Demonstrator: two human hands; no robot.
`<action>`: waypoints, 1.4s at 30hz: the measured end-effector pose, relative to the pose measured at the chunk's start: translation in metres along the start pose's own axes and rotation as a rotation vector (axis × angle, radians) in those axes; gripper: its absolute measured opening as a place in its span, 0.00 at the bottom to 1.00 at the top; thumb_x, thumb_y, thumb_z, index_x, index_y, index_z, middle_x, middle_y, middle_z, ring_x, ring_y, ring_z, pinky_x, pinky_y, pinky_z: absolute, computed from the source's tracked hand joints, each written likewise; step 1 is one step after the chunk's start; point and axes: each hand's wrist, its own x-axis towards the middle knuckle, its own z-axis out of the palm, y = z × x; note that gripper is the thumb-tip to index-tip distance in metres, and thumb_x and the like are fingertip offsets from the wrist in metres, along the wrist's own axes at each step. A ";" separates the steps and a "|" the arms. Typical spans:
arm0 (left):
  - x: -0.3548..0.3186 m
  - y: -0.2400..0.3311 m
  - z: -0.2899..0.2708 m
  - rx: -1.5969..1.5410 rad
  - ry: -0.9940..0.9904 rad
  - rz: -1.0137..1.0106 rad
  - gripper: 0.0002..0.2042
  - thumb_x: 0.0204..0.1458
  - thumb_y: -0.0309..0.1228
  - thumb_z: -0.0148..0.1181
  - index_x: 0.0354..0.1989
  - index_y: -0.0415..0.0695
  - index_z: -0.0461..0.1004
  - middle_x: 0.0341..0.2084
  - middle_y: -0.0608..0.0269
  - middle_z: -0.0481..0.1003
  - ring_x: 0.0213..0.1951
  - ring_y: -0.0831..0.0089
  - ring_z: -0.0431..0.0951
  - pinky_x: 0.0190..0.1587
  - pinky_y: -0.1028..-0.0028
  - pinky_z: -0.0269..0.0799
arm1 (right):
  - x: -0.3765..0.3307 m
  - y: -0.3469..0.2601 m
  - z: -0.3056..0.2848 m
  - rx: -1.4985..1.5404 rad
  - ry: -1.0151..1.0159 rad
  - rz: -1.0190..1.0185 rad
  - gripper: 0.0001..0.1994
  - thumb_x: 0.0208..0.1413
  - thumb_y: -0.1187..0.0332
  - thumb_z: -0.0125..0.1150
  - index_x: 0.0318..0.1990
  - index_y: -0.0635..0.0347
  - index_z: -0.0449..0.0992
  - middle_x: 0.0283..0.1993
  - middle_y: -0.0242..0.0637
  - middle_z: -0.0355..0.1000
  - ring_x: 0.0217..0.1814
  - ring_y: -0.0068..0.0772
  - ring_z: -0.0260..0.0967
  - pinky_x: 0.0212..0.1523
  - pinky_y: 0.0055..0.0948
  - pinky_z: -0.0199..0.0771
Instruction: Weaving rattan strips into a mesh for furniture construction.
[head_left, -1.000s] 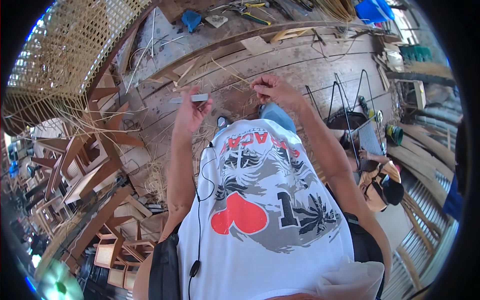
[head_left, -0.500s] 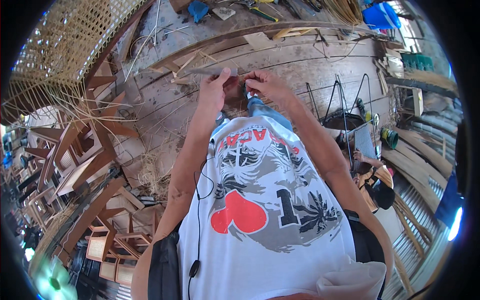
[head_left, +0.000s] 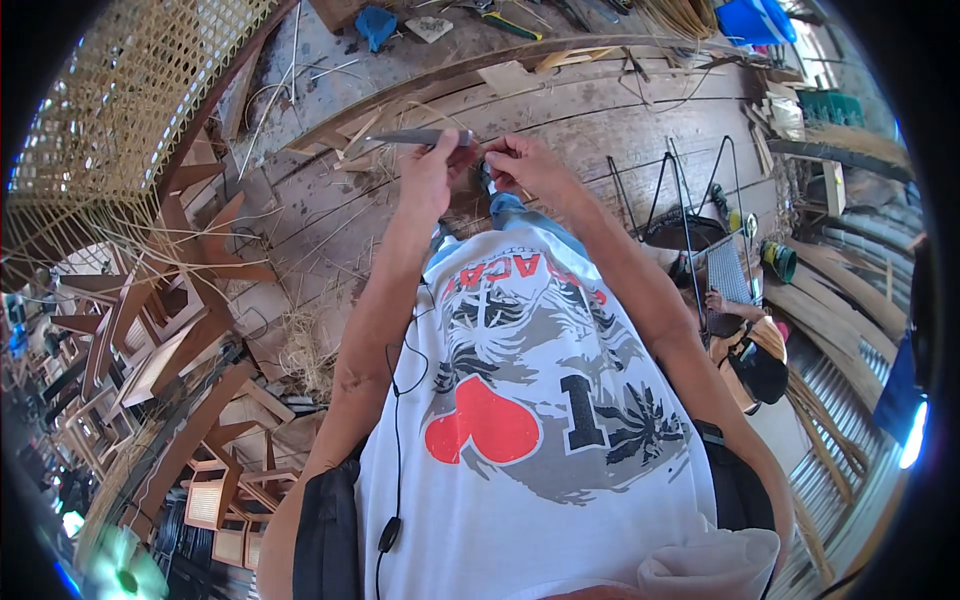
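My left hand (head_left: 432, 172) is closed around a knife, its handle end hidden in my fingers. The grey knife blade (head_left: 402, 136) points out to the left, tapering to a tip above the plank floor. Close beside it on the right, my right hand (head_left: 530, 168) has its fingers curled into a pinch. Whatever lies between those fingertips is too small to make out. Both hands are held out in front of my body, a short gap apart.
A woven cane panel (head_left: 130, 110) with loose strands hangs at the upper left. Wooden chair frames (head_left: 150, 320) crowd the left side. Ahead lies a low bench (head_left: 400, 60) with tools. A seated person (head_left: 745, 360) works at the right, near a black metal frame (head_left: 672, 190).
The knife blade has turned slightly, so more of its flat side shows. Both hands stay close together in nearly the same place. The whole view has shifted a little.
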 end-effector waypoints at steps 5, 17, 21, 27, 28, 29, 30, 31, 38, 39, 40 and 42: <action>0.009 0.000 -0.001 0.012 0.123 0.121 0.08 0.79 0.28 0.77 0.56 0.38 0.87 0.53 0.52 0.93 0.53 0.57 0.95 0.60 0.53 0.96 | 0.013 0.001 0.009 0.109 0.025 -0.043 0.12 0.85 0.63 0.74 0.63 0.61 0.88 0.48 0.33 0.90 0.44 0.25 0.89 0.47 0.30 0.93; -0.012 0.026 -0.020 -0.107 0.159 0.223 0.07 0.79 0.31 0.79 0.53 0.44 0.86 0.47 0.59 0.92 0.49 0.62 0.94 0.56 0.57 0.95 | 0.010 0.021 0.008 0.026 -0.106 -0.014 0.12 0.86 0.62 0.74 0.63 0.60 0.87 0.49 0.32 0.90 0.47 0.24 0.88 0.49 0.30 0.93; -0.020 0.016 -0.019 -0.058 0.104 0.209 0.06 0.78 0.29 0.79 0.54 0.45 0.86 0.48 0.58 0.92 0.52 0.59 0.95 0.60 0.52 0.96 | 0.009 0.023 0.016 0.035 -0.100 0.015 0.12 0.86 0.62 0.74 0.63 0.59 0.88 0.48 0.32 0.90 0.47 0.23 0.88 0.48 0.29 0.92; -0.021 0.016 -0.029 0.079 0.167 0.322 0.06 0.81 0.31 0.76 0.53 0.42 0.87 0.50 0.57 0.93 0.53 0.57 0.96 0.63 0.49 0.96 | 0.017 0.011 0.026 0.012 -0.153 -0.021 0.11 0.86 0.62 0.74 0.62 0.59 0.87 0.47 0.31 0.88 0.44 0.23 0.86 0.46 0.29 0.92; -0.024 0.018 -0.023 0.084 0.166 0.317 0.06 0.81 0.31 0.76 0.53 0.42 0.87 0.50 0.57 0.93 0.53 0.57 0.96 0.63 0.49 0.96 | 0.015 0.009 0.023 -0.032 -0.156 -0.005 0.11 0.86 0.62 0.74 0.61 0.59 0.87 0.46 0.31 0.88 0.44 0.23 0.86 0.46 0.29 0.92; -0.027 0.020 -0.017 0.073 0.170 0.270 0.07 0.82 0.32 0.75 0.53 0.42 0.87 0.51 0.55 0.93 0.53 0.57 0.96 0.63 0.49 0.96 | 0.014 0.007 0.021 -0.077 -0.161 0.012 0.11 0.86 0.62 0.74 0.61 0.59 0.87 0.46 0.31 0.88 0.43 0.22 0.85 0.45 0.29 0.92; -0.031 0.021 -0.010 0.062 0.175 0.223 0.07 0.82 0.32 0.74 0.54 0.41 0.86 0.52 0.54 0.93 0.54 0.56 0.96 0.64 0.48 0.95 | 0.012 0.006 0.021 -0.073 -0.160 0.015 0.11 0.86 0.62 0.74 0.61 0.59 0.87 0.46 0.31 0.88 0.43 0.22 0.85 0.45 0.29 0.92; -0.035 0.020 -0.009 0.063 0.185 0.228 0.07 0.82 0.32 0.74 0.54 0.41 0.86 0.52 0.54 0.93 0.54 0.56 0.96 0.64 0.48 0.95 | 0.012 0.004 0.025 -0.045 -0.145 0.013 0.11 0.87 0.62 0.73 0.60 0.59 0.87 0.46 0.30 0.87 0.43 0.22 0.85 0.45 0.29 0.91; -0.050 0.007 -0.004 -0.006 0.142 0.238 0.07 0.82 0.31 0.75 0.56 0.40 0.85 0.54 0.54 0.92 0.54 0.57 0.95 0.63 0.50 0.95 | 0.034 0.005 0.041 -0.014 -0.158 -0.039 0.11 0.87 0.61 0.74 0.61 0.60 0.87 0.47 0.33 0.89 0.45 0.23 0.87 0.44 0.29 0.93; -0.050 0.007 -0.005 -0.023 0.152 0.271 0.07 0.82 0.30 0.75 0.56 0.40 0.86 0.53 0.54 0.92 0.54 0.57 0.95 0.63 0.50 0.95 | 0.036 0.003 0.044 -0.019 -0.169 -0.044 0.11 0.87 0.61 0.74 0.61 0.60 0.87 0.47 0.33 0.89 0.45 0.23 0.87 0.44 0.29 0.93; -0.051 0.008 -0.003 -0.026 0.155 0.279 0.07 0.82 0.30 0.75 0.56 0.40 0.86 0.53 0.54 0.92 0.54 0.57 0.95 0.63 0.50 0.95 | 0.037 0.002 0.046 -0.009 -0.172 -0.038 0.12 0.87 0.61 0.73 0.61 0.61 0.88 0.47 0.34 0.89 0.45 0.23 0.88 0.44 0.29 0.93; -0.054 0.008 0.000 -0.047 0.217 0.331 0.07 0.81 0.28 0.75 0.58 0.39 0.85 0.53 0.53 0.92 0.52 0.57 0.96 0.60 0.52 0.96 | 0.034 0.001 0.050 -0.005 -0.179 -0.036 0.12 0.87 0.60 0.73 0.61 0.61 0.88 0.48 0.34 0.90 0.45 0.24 0.89 0.44 0.30 0.94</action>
